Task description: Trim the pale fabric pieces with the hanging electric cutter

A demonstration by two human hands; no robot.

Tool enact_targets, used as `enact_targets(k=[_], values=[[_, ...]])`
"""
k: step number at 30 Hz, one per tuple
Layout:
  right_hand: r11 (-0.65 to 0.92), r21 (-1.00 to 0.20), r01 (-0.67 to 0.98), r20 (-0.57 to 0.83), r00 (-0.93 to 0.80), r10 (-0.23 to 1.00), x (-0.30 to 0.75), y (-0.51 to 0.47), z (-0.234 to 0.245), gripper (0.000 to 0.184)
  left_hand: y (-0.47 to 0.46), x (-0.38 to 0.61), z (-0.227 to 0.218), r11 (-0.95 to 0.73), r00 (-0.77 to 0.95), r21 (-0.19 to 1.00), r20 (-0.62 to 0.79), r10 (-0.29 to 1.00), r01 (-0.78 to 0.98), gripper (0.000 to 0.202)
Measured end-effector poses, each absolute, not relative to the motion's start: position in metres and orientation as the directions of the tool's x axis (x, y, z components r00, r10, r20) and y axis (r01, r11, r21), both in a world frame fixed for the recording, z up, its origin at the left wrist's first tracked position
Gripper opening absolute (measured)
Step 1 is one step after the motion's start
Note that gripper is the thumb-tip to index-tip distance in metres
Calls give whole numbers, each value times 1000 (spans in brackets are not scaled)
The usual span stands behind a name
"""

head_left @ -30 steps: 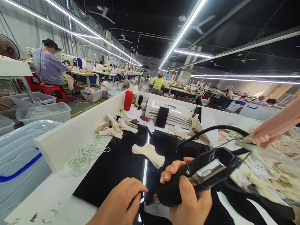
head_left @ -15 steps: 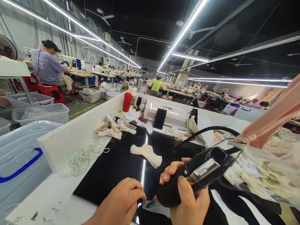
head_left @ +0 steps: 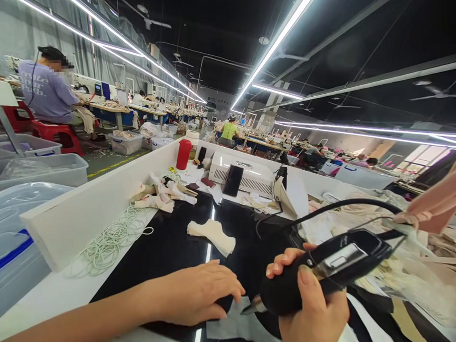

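My right hand is wrapped round a black corded electric cutter. Its pointed metal tip slants down to the left over a pale grey fabric piece on the black glossy board. Whether the tip touches the fabric I cannot tell. My left hand hovers or rests at the fabric's upper left edge, thumb apart from the bent fingers, gripping nothing visible. Just beyond it lies a small stack of cream cut pieces.
Tangled pale green cord and fabric scraps lie along the left white wall. At the back stand a red container, a phone and a white vented machine. Heaped cut pieces cover the right side. The cutter's cable arches rightwards to pink fabric.
My left hand has reached rightwards to the grey fabric and its fingers have spread. The cutter has shifted right in the view, and its tip now shows over the fabric. The view has turned slightly.
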State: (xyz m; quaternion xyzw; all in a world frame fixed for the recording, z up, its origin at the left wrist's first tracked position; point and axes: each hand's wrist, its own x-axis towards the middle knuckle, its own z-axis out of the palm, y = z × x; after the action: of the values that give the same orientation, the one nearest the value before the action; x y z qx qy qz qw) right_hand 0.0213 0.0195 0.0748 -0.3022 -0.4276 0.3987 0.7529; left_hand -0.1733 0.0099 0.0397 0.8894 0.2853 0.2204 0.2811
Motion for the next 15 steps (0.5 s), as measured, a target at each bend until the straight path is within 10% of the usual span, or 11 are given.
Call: enact_targets(k=[15], values=[[553, -773, -312, 492, 257, 832, 13, 27, 62, 29, 37, -180, 24, -598, 829, 747, 115, 547, 292, 68]])
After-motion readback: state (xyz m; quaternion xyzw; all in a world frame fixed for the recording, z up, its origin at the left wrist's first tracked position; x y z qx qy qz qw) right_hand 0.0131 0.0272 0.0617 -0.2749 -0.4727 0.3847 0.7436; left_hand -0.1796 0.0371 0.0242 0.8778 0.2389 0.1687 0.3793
